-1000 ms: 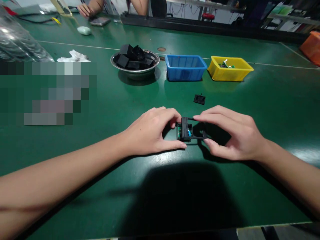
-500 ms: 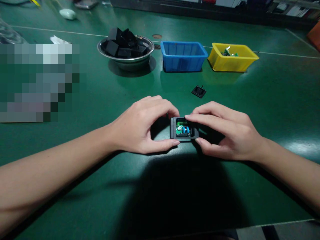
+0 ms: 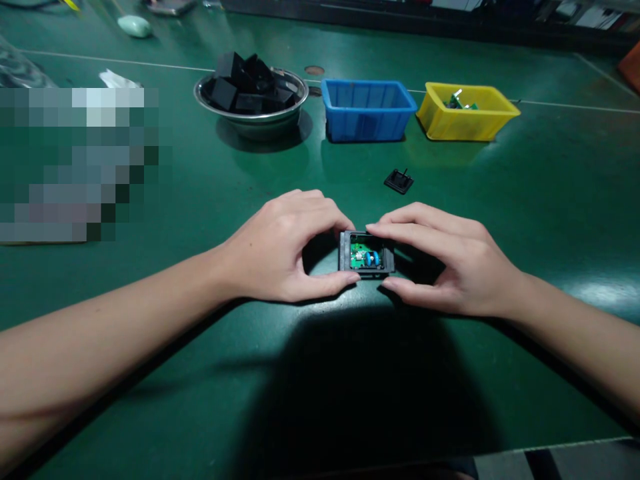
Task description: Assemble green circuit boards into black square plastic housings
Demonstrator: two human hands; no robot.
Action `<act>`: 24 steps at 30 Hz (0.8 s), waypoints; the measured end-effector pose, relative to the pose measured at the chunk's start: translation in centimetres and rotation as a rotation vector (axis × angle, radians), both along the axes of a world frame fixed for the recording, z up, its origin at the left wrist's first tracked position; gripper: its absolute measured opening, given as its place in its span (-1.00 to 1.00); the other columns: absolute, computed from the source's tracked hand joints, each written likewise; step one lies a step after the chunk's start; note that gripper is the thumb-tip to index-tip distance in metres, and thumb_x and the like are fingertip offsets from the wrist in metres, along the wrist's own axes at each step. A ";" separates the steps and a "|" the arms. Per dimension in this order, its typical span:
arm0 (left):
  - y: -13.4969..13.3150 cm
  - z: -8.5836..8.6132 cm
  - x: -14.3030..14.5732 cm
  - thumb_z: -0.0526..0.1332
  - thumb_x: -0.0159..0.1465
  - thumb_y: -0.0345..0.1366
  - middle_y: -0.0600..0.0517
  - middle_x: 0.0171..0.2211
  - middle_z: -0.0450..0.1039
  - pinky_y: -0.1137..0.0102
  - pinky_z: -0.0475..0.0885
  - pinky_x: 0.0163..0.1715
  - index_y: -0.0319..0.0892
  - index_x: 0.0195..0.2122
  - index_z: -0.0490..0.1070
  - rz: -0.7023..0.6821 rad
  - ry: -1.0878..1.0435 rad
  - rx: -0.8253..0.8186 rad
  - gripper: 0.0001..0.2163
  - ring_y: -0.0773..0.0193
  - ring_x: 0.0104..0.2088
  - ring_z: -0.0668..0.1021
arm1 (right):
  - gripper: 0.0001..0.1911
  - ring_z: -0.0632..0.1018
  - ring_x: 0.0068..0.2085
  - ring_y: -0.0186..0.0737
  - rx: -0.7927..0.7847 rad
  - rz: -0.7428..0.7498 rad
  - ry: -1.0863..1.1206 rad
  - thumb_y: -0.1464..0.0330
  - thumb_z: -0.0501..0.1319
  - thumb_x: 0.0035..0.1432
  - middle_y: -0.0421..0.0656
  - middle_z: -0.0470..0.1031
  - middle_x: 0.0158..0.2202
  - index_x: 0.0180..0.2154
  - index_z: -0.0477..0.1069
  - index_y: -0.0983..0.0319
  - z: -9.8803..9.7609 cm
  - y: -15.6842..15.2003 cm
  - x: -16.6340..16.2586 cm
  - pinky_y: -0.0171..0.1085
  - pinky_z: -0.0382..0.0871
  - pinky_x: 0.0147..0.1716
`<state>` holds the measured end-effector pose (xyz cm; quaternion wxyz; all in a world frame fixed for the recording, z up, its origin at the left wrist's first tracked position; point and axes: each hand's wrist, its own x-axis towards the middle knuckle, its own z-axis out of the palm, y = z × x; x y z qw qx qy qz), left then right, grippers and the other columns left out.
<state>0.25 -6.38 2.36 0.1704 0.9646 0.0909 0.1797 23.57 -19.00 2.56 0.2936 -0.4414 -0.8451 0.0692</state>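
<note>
A small black plastic case [image 3: 344,252] lies face up on the green bench, its top open. Inside it sits a green circuit board [image 3: 358,253] carrying blue round components. My left hand [image 3: 287,250] closes on the left end, thumb at the near edge and fingers at the far edge. At the right end, my right hand [image 3: 455,263] spans the case between its index fingertip on the far side and its thumb by the near corner. Beyond the hands, a black flat cover [image 3: 399,181] with a thin upright post rests on the bench.
A metal bowl [image 3: 267,125] heaped with black plastic cases [image 3: 227,93] stands at the back. To its right are a blue bin [image 3: 367,123] and a yellow bin [image 3: 463,125] containing circuit boards [image 3: 463,103]. A pale green oval object [image 3: 135,26] lies far left.
The case has shifted very slightly left, and more of the circuit board shows. My right fingertips have moved slightly left along its edges.
</note>
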 end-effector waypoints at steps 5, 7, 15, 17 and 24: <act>0.0 -0.1 0.0 0.26 0.28 0.02 -0.03 -0.25 0.58 0.29 0.39 -0.18 -0.11 -0.12 0.48 -0.002 0.006 0.005 -0.68 0.15 -0.20 0.58 | -0.53 0.65 -0.03 -0.08 -0.053 -0.019 0.058 0.30 0.38 0.22 -0.03 0.63 -0.01 0.16 0.49 0.20 -0.2 0.2 0.0 -0.15 0.58 -0.02; 0.0 -0.1 0.0 0.26 0.28 0.02 -0.03 -0.25 0.57 0.29 0.38 -0.18 -0.12 -0.12 0.48 -0.004 0.009 0.004 -0.68 0.16 -0.21 0.57 | -0.54 0.66 -0.05 -0.09 -0.060 -0.023 0.083 0.31 0.39 0.21 -0.03 0.64 -0.03 0.14 0.51 0.21 -0.2 0.2 0.0 -0.16 0.58 -0.04; 0.0 0.1 0.1 0.23 0.28 0.03 -0.02 -0.25 0.57 0.29 0.38 -0.16 -0.11 -0.12 0.47 -0.002 0.064 -0.018 -0.67 0.16 -0.21 0.57 | -0.56 0.66 -0.07 -0.10 -0.055 -0.001 0.099 0.32 0.39 0.20 -0.04 0.65 -0.05 0.11 0.54 0.22 -0.3 0.3 0.1 -0.17 0.57 -0.05; 0.0 0.1 0.1 0.25 0.28 0.01 -0.02 -0.26 0.56 0.30 0.38 -0.17 -0.12 -0.13 0.47 -0.003 0.057 -0.037 -0.68 0.17 -0.22 0.56 | -0.57 0.66 -0.08 -0.11 -0.055 0.000 0.102 0.32 0.39 0.20 -0.03 0.65 -0.05 0.10 0.54 0.23 -0.3 0.3 0.1 -0.18 0.57 -0.06; -0.1 0.1 0.3 0.26 0.28 -0.02 -0.02 -0.29 0.55 0.35 0.39 -0.25 -0.16 -0.14 0.47 -0.023 0.058 -0.151 -0.69 0.22 -0.30 0.53 | -0.59 0.65 -0.10 -0.12 -0.136 -0.009 0.145 0.32 0.40 0.18 -0.07 0.65 -0.07 0.07 0.55 0.20 -0.2 0.4 0.0 -0.20 0.56 -0.10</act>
